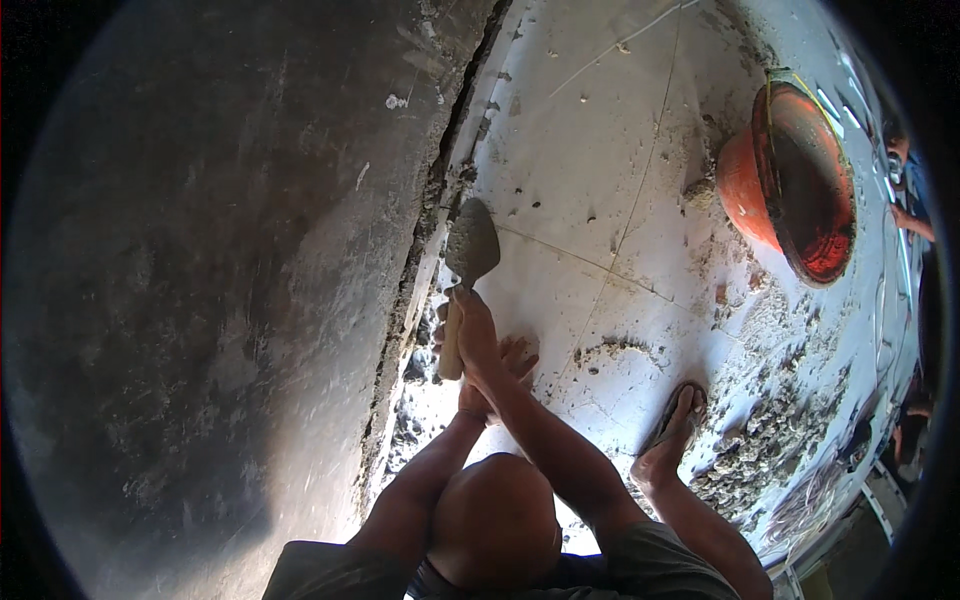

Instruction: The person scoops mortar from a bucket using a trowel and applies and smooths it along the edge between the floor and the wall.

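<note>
My right hand point(472, 335) grips the wooden handle of a trowel point(472, 242); its grey, mortar-smeared blade points away from me, beside a long cracked seam point(440, 175). Beneath my right wrist, my left hand point(508, 370) rests on the white tiled floor point(620, 210) with its fingers spread, partly hidden by my right arm. Bits of wet mortar lie along the seam near both hands.
Dark concrete point(190, 280) fills the left side. An orange bucket point(740, 185) with grey residue stands upper right. My sandalled foot point(678, 425) is right of my hands, beside mortar rubble point(750, 445). Other people's limbs point(912, 222) show at the far right.
</note>
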Tool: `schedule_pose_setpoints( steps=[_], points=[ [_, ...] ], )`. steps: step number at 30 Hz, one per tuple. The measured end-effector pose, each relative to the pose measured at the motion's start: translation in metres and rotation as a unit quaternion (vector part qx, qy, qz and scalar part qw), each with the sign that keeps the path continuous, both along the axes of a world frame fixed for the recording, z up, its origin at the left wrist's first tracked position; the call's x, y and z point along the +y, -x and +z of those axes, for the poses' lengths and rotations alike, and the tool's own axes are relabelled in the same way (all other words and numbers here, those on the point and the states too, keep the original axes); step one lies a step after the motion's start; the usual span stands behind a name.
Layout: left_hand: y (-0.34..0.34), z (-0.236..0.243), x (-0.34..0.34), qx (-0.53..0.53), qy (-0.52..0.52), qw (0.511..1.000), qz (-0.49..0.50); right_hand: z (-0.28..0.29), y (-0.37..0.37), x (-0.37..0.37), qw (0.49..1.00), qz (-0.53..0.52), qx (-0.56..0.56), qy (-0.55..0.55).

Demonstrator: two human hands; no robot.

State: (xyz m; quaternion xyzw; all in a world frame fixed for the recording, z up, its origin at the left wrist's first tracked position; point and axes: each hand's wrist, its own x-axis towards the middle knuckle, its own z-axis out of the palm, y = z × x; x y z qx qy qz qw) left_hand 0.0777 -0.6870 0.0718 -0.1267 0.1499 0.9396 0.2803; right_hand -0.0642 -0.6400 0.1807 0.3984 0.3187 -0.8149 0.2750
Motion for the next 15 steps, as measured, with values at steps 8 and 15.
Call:
schedule_pose_setpoints(
  steps=[8, 15],
  points=[
    [-0.055, -0.066, -0.069, 0.048, 0.430, 0.895, -0.108, 0.023, 0.016, 0.003, 0.964, -0.074, 0.075, 0.244],
    [0.010, 0.023, -0.001, 0.510, 0.763, 0.282, -0.280, -0.020, 0.050, 0.021, 0.975, 0.070, 0.108, -0.182]
  ],
)
